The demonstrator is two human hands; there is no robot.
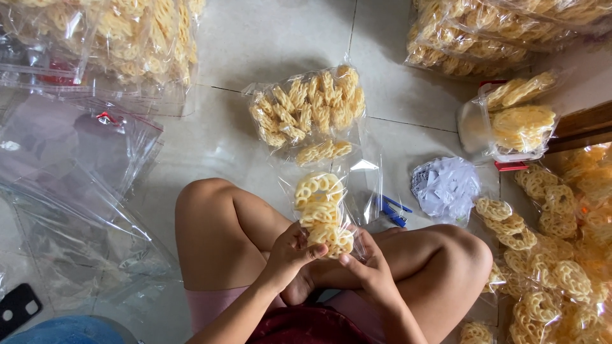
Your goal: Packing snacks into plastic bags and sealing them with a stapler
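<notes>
Both hands, left hand (288, 251) and right hand (368, 271), have fingers closed on a clear cracker bag (322, 213); beyond it lies a filled bag (309, 108), blue clip (394, 211) beside.

Home snack-packing spot: tiled floor (280, 38), bagged crackers (309, 105), empty plastic bags (70, 165).

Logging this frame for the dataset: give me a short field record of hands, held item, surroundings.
left hand: grips the clear bag of ring crackers from its left
right hand: holds the same bag from the right
in front: filled cracker bag on the tiled floor
left side: pile of empty clear bags
right side: loose ring crackers, blue clip, bag of white slips
</notes>
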